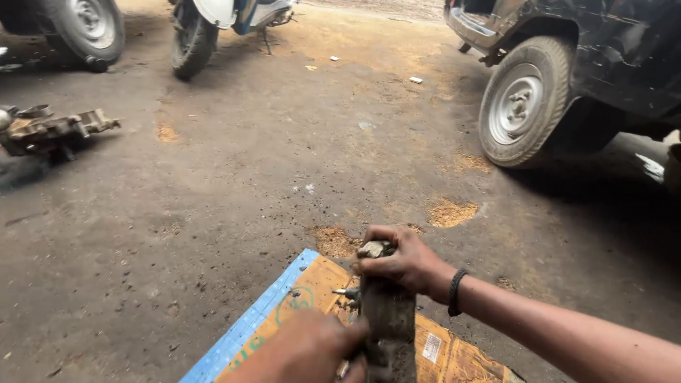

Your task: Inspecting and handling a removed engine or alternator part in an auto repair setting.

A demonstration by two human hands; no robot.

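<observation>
Left hand (305, 351): nearest the camera, at the bottom edge, fingers wrapped round the lower side of the metal part (386, 315) and clamped on it.
Metal part: a grimy, upright block, dark and caked with dirt, standing on the cardboard (284, 312) between the two hands; a small stud juts from its left side near the top.
Right hand (397, 259): closed over the top end of the part, fingers curled down on it; a dark band (454, 292) sits on the wrist.
Cardboard: a flattened orange-brown sheet with a blue edge, lying on the ground (234, 177) under the part.
Ground: bare, oily earth with patches of sawdust (450, 211) just beyond the hands.
Left, further off: a dirty engine piece (53, 131) lying on the ground, well apart from the hands.
Far: a car wheel (521, 103) at right, a scooter wheel (191, 39) and another wheel (89, 25) at the top left.
Risk, slip: the part looks greasy, so either grip could slide, and the block could tip off the cardboard into the dirt.
Risk, pinch: the left fingers sit tight against the block's edge; a sudden twist from the top could trap them.
Risk, grit: loose sawdust and earth lie close, and could get into the part if it falls.
</observation>
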